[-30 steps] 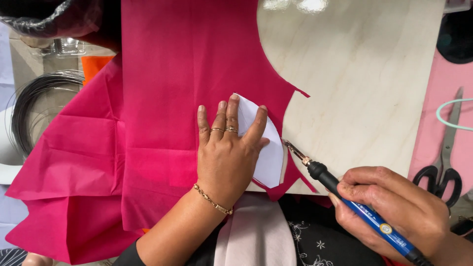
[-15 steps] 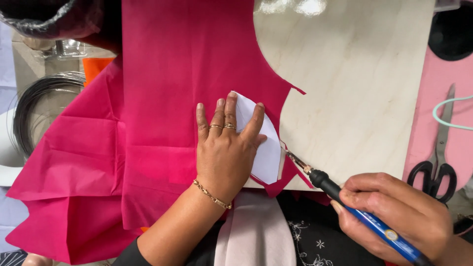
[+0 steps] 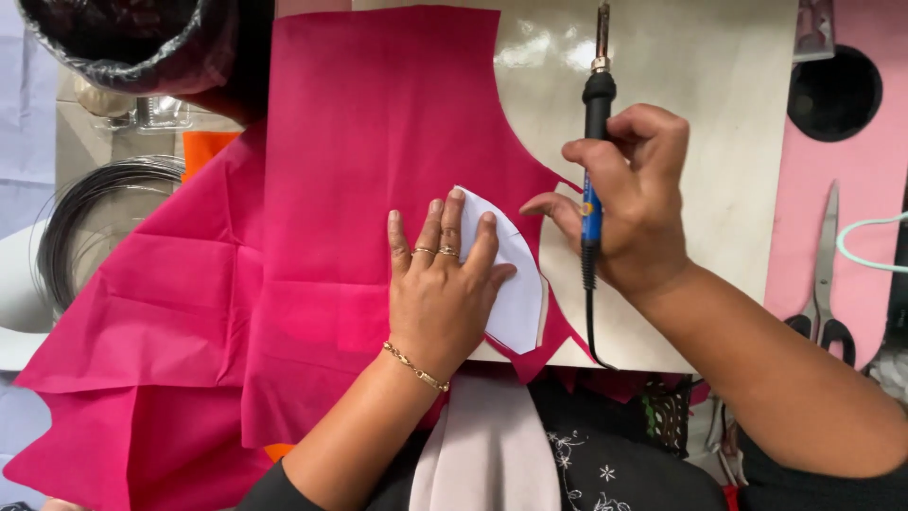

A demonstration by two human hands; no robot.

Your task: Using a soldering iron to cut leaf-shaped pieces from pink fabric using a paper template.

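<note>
One sheet of bright pink fabric [image 3: 312, 237], one white curved paper template [image 3: 515, 274], one blue-and-black heated cutting pen [image 3: 594, 142], one pair of black-handled steel scissors [image 3: 825, 274], one coil of dark wire [image 3: 90, 218], two hands, three finger rings [image 3: 435, 251], one gold bracelet [image 3: 414, 367].

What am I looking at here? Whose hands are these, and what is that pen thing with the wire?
These are a person's two bare hands, seen from a camera worn on their head that looks down at a table. The left hand lies flat on a white paper shape, pressing it onto a big sheet of pink cloth. The right hand holds a pen-like tool with a metal tip pointing away and a cord hanging from its end. Under the cloth is a pale board. At the right lie scissors on a pink sheet, and at the left a coil of dark wire.
</note>
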